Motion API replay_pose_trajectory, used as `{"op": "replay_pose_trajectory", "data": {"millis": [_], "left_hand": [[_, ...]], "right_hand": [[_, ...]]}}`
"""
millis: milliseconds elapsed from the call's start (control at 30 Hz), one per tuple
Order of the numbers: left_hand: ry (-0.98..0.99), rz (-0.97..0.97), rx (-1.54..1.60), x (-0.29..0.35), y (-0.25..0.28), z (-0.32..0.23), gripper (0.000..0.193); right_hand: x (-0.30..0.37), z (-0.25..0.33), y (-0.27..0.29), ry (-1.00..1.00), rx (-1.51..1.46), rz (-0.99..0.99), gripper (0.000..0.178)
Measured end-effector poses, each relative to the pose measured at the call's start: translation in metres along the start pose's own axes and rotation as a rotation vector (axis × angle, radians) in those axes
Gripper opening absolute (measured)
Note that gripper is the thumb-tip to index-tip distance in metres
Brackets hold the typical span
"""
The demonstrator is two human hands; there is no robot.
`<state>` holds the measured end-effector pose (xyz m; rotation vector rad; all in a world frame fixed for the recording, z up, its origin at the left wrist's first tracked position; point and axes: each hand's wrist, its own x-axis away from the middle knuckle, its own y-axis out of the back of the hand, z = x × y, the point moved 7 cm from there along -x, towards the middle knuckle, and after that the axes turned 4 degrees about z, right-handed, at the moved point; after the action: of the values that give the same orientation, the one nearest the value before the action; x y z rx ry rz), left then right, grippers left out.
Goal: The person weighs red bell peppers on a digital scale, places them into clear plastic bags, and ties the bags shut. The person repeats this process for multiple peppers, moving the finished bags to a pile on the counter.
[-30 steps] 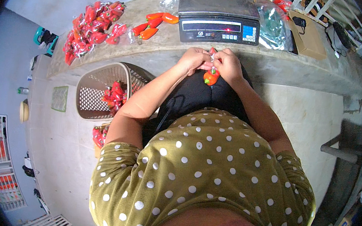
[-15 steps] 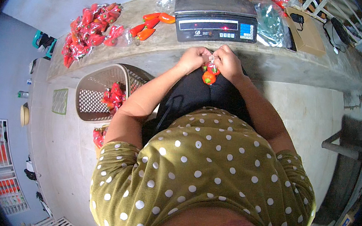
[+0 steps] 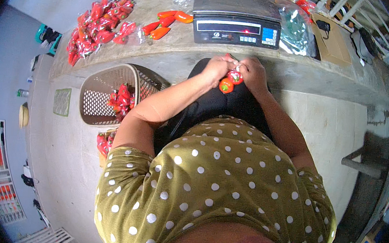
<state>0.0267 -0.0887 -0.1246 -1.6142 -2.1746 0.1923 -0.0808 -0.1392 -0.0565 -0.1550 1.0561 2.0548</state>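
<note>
Above my lap, both hands meet at the gathered neck of a clear plastic bag holding red peppers [image 3: 226, 85]. My left hand [image 3: 219, 70] has its fingers closed on the bag's neck. Close against it, my right hand [image 3: 252, 75] pinches the twisted plastic too. The bag hangs below my fingers, stem ends of the peppers facing me; the rest of it is partly hidden by my hands. Just beyond, on the concrete counter [image 3: 178, 47], stands a digital scale [image 3: 235, 31] with a bare metal pan.
Several loose red-orange peppers [image 3: 165, 21] lie left of the scale, beside a heap of bagged red peppers [image 3: 98, 25]. A perforated plastic basket [image 3: 94, 107] with bagged peppers stands on the floor at my left. Clear plastic bags [image 3: 297, 30] and a cardboard piece [image 3: 332, 43] are right of the scale.
My hands and the bag of peppers have shifted slightly right in the picture. The right-hand fingers have curled and turned at the bag's neck. The whole view has moved a little.
</note>
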Motion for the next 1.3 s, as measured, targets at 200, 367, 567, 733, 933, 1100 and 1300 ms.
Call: {"op": "replay_pose_trajectory", "data": {"millis": [200, 367, 567, 733, 933, 1100, 1300], "left_hand": [[-0.369, -0.358, -0.698, 0.02, -0.008, -0.017, 0.011], [-0.288, -0.342, -0.707, 0.033, -0.021, -0.031, 0.013], [-0.382, -0.213, -0.761, 0.055, -0.018, -0.067, 0.017], [-0.687, -0.171, -0.826, 0.087, -0.001, -0.1, 0.015], [-0.477, -0.472, -0.788, 0.161, 0.095, -0.134, 0.015], [-0.542, -1.065, -0.15, 0.225, 0.259, -0.101, 0.02], [-0.149, -1.596, -0.902, 0.274, 0.388, -0.022, 0.019]], "right_hand": [[-0.001, -0.015, -0.002, -0.304, 0.05, 0.327, 0.026], [-0.003, -0.002, -0.002, -0.092, 0.123, 0.19, 0.026], [-0.026, 0.049, 0.008, 0.111, -0.003, 0.216, 0.018], [-0.044, 0.108, -0.003, 0.377, 0.011, 0.265, 0.008], [-0.065, 0.166, -0.035, 0.316, -0.368, 0.367, 0.022], [-0.057, 0.116, -0.054, 0.283, -0.226, 0.446, 0.028], [-0.012, -0.019, -0.025, -0.058, 0.175, 0.411, 0.032]]}}
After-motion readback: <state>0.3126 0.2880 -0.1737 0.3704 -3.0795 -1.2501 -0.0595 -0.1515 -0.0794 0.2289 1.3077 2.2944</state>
